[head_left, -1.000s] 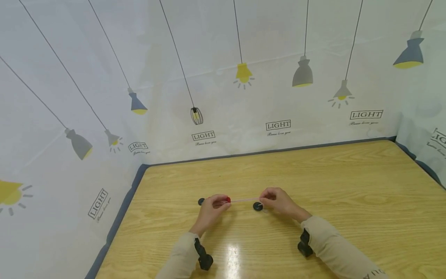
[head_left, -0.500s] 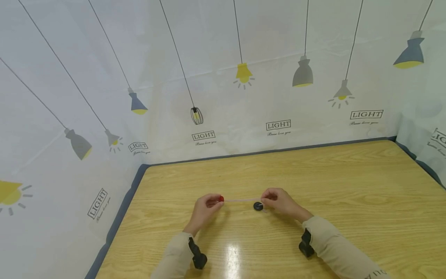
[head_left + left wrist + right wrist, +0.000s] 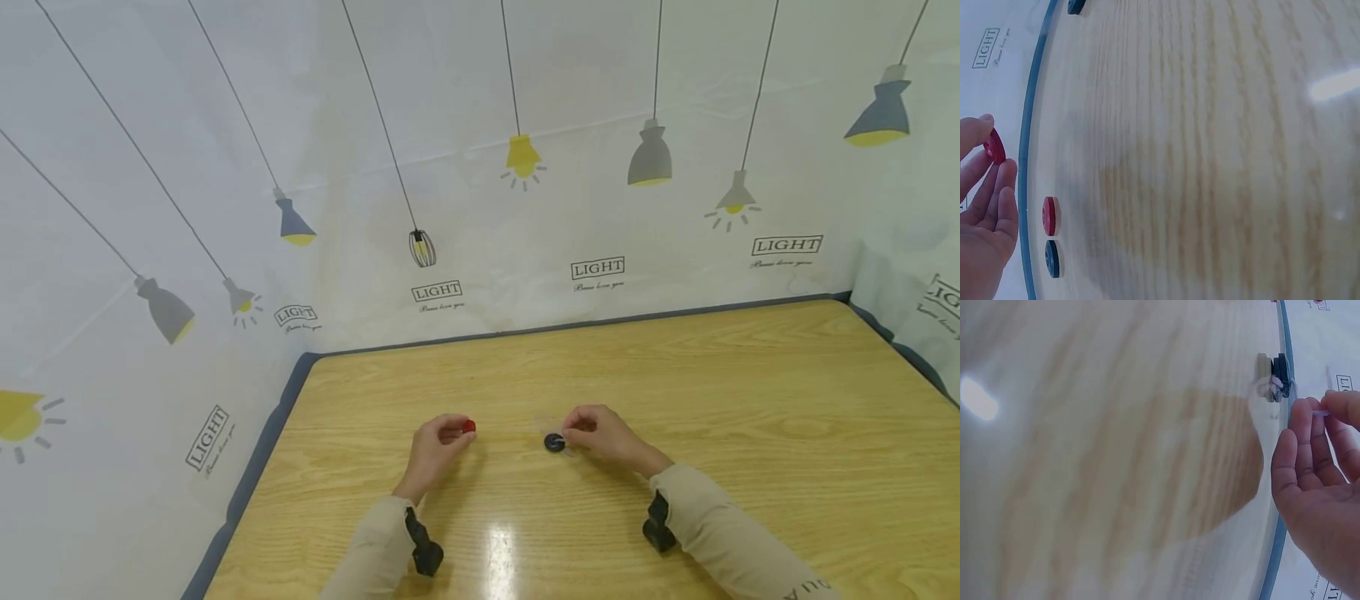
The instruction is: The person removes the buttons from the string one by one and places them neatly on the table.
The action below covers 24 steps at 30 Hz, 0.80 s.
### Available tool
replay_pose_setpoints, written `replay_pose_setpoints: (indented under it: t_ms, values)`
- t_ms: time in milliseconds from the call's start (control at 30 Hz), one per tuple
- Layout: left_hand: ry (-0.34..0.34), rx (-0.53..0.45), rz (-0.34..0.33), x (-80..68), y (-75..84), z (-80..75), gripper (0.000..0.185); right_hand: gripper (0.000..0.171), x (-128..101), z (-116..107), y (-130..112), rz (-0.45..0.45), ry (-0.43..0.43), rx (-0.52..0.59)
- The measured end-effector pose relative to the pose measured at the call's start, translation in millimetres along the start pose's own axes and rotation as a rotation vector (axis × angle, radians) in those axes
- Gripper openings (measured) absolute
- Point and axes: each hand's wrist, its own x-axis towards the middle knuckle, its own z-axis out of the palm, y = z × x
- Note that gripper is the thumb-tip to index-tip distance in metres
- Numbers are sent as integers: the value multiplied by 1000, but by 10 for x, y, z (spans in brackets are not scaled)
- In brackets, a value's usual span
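My left hand (image 3: 453, 433) pinches a small red button (image 3: 468, 427) between thumb and fingertips, just above the wooden table (image 3: 720, 392); the left wrist view shows the same red button (image 3: 994, 145) edge-on. My right hand (image 3: 583, 430) hovers just right of a dark button (image 3: 554, 442) that lies on the table. In the right wrist view its thumb and forefinger pinch the end of a thin clear cord (image 3: 1320, 412). That dark button (image 3: 1280, 374) sits stacked against a pale one, with a knot of cord beside it. The two hands are apart.
The left wrist view shows a second red button (image 3: 1049, 216) and a dark button (image 3: 1052, 258) on the table beyond my fingers, and another dark button (image 3: 1075, 6) further off. A lamp-printed backdrop (image 3: 480, 208) walls in the table's far and side edges.
The clear cord stretched between my hands has gone slack and no longer shows between them. My left hand has drawn left with the red button. The right hand has barely moved.
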Motion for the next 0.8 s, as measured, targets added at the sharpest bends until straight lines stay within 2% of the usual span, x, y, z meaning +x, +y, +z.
replay_pose_setpoints:
  t_ms: [167,367,533,800]
  values:
    - [19,37,13,26,-49,25,26,7,-1,-1,6,-8,-15,-22]
    - [75,126,76,86,-108,95,25,8,6,5,11,-11,-26,-36]
    - [87,172,111,124,-121,151,25,8,9,5,11,-8,-29,-48]
    - [97,244,97,166,-88,197,24,9,11,-4,-7,-20,-37,-47]
